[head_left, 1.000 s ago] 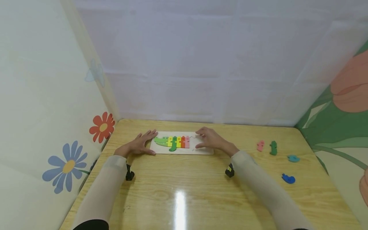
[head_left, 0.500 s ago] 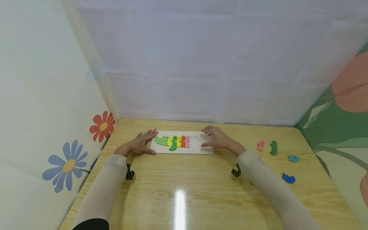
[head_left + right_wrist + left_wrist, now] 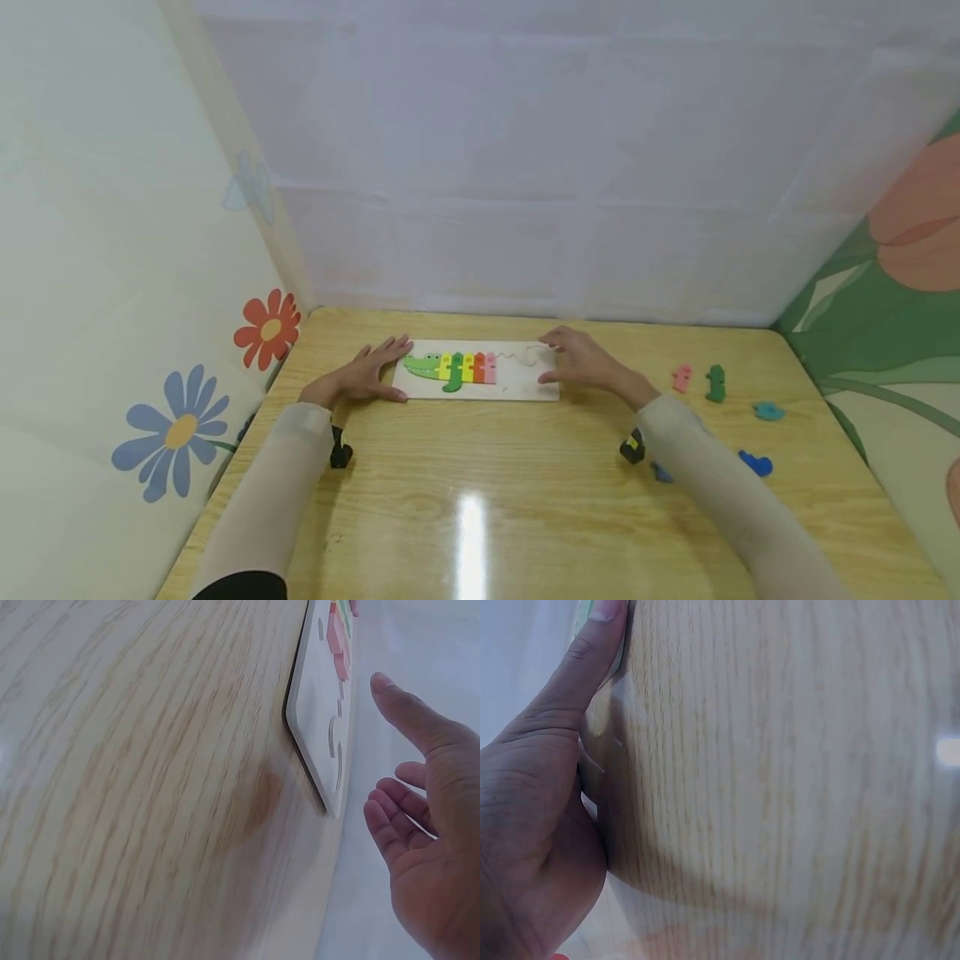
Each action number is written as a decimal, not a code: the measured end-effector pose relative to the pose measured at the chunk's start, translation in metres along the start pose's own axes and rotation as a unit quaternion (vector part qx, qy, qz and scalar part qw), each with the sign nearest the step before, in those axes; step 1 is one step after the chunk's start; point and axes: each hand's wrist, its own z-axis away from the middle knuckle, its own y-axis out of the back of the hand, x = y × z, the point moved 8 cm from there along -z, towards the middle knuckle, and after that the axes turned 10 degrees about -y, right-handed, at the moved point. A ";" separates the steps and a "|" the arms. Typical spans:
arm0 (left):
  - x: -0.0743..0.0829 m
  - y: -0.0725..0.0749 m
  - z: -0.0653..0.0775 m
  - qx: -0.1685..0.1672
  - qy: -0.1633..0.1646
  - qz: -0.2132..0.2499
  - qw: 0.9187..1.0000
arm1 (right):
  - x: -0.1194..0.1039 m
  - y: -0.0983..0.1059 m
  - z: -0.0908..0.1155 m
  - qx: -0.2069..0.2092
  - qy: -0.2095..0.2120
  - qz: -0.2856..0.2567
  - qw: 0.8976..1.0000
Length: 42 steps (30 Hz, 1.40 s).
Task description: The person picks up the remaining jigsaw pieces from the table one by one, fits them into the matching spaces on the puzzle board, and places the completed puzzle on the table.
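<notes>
White and flat, lying crosswise between left hand (image 3: 362,377) and right hand (image 3: 587,362), stretching left to right along its long axis: puzzle board (image 3: 525,385), bearing crocodile segments (image 3: 456,371) toward its left. Resting wide-spread, touching the left end with thumb and fingertips: left hand, the nearer. Hanging loosely curved beside the right end, holding nothing, seemingly just apart: right hand. Lying farther right: loose puzzle pieces (image 3: 716,383).

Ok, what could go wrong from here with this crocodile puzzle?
The right sleeve could knock the loose grey-blue piece close beside it. The puzzle board might shift if the left hand, touching its left end, slips or lifts away.
</notes>
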 end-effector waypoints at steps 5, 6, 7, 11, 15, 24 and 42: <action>-0.001 0.000 -0.001 0.001 -0.002 -0.004 1.000 | 0.004 0.005 0.006 0.006 0.010 -0.006 1.000; -0.001 0.000 -0.001 0.001 -0.002 -0.005 1.000 | 0.005 0.006 0.007 0.008 0.014 -0.005 1.000; 0.000 0.000 -0.001 0.001 -0.002 -0.006 1.000 | 0.005 0.007 0.008 0.009 0.015 -0.005 1.000; 0.000 0.000 0.000 -0.002 -0.001 -0.006 1.000 | 0.010 0.011 0.013 0.014 0.015 -0.002 1.000; 0.001 0.000 0.000 0.000 -0.003 -0.002 1.000 | 0.015 0.017 0.017 0.019 0.014 0.000 1.000; 0.000 0.000 0.001 0.005 -0.005 -0.003 1.000 | 0.024 0.028 0.027 0.031 0.012 0.005 0.999; 0.002 0.001 0.000 0.005 -0.008 -0.003 1.000 | 0.045 0.049 0.050 0.036 -0.029 0.013 0.999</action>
